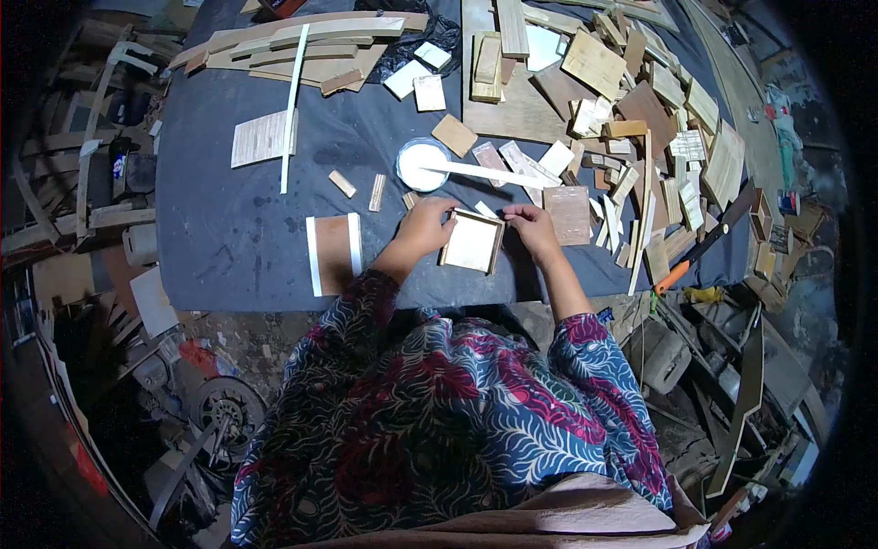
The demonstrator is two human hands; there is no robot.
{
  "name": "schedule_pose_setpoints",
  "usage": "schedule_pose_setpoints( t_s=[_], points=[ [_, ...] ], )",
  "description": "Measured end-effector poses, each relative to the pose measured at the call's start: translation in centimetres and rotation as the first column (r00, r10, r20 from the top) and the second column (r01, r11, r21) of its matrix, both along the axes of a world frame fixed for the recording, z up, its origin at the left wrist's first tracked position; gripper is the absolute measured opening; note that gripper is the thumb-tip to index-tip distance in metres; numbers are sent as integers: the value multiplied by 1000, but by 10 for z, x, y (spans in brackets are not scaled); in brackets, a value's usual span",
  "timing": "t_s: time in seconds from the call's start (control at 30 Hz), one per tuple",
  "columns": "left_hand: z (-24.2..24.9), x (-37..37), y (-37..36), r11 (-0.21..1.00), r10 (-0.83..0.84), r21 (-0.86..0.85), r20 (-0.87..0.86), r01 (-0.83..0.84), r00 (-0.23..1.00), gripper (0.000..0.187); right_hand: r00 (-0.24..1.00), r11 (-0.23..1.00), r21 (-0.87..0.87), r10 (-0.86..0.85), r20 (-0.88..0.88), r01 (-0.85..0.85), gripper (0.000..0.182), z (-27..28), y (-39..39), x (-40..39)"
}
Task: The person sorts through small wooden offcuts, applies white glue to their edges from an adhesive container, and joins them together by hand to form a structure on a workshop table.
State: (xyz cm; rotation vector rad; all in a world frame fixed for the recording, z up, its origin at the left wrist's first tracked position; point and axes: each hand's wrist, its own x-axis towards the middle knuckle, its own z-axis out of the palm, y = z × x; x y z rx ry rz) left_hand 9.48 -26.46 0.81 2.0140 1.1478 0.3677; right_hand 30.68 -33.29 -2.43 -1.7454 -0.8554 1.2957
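Observation:
A small square wooden piece [471, 242] with a pale face and thin raised darker strips along its edges lies on the dark cloth. My left hand [426, 229] has its fingers closed on the piece's upper left corner. At the upper right corner, my right hand [532, 231] has thumb and fingertips pressed together; whatever is between them is too small to make out. Just above is a round tub of white glue-like stuff [422, 165], with a long pale stick [494, 174] resting across it. A brown panel with two white side strips [335, 254] lies left of my left hand.
Many wood offcuts [631, 128] are heaped at the right, beside an orange-handled saw [677, 272] at the table's edge. Long curved strips [302, 35] lie at the back left. A striped board [262, 139] lies under a thin white strip [294, 110].

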Motion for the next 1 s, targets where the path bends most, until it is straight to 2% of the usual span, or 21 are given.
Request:
schedule_pose_setpoints(
  t_s=[0.17, 0.27, 0.3, 0.37, 0.43, 0.5, 0.53, 0.57, 0.63, 0.7, 0.77, 0.83, 0.87, 0.9, 1.0],
  points=[
    [1, 0, -1, 1000, 0, 24, -10, 0, 1000, 28, 1000, 999, 24, 25, 12, -25, 17, 5, -3, -3],
    [-5, -1, 0, 999, -29, 32, 7, 28, 1000, 28, 954, 992, 43, 105, 280, -122, 24, 4, -8, -9],
    [-6, -1, 0, 999, -31, 31, 9, 31, 999, 28, 954, 992, 42, 103, 281, -120, 24, 8, -9, -11],
    [-7, -1, 0, 998, -31, 49, 25, 30, 999, 28, 879, 990, 54, 90, 468, -130, 27, 16, -11, -17],
    [-6, -1, 0, 998, -30, 57, 28, 28, 999, 28, 857, 991, 51, 82, 509, -125, 26, 28, -9, -24],
    [-4, -1, -1, 998, -30, 64, 29, 28, 999, 28, 759, 945, 203, 69, 647, -258, 25, 35, -7, -32],
    [-3, -1, -1, 999, -25, 48, 5, 25, 1000, 29, 736, 927, 226, 74, 673, -300, 20, 39, -5, -36],
    [-1, -1, -1, 999, -20, 32, -19, 21, 1000, 30, 735, 927, 226, 73, 674, -299, 20, 38, -3, -38],
    [-3, 0, -1, 999, -21, 30, -27, 21, 999, 30, 638, 906, 185, 112, 762, -380, 14, 33, 3, -41],
    [-3, 0, 0, 999, -19, 29, -37, 20, 999, 31, 637, 909, 185, 106, 764, -373, 10, 26, 6, -41],
    [-3, -1, -1, 1000, -2, 17, 2, 2, 1000, 32, 732, 922, 239, 65, 679, -303, 10, 21, 8, -37],
    [-1, 0, -1, 1000, 9, 1, -21, -9, 1000, 31, 752, 921, 272, 32, 658, -277, 11, 14, 8, -31],
    [1, 1, -2, 1000, 18, -12, -43, -18, 999, 31, 890, 959, 249, 5, 455, -132, 12, 11, 9, -28],
    [1, 1, -2, 1000, 22, -14, -43, -23, 999, 31, 972, 982, 189, -49, 229, 5, 12, 9, 10, -23],
    [2, 1, 0, 999, -20, 31, -44, 21, 999, 28, 989, 984, 141, -124, 83, 112, 12, -2, 11, -7]
  ],
)
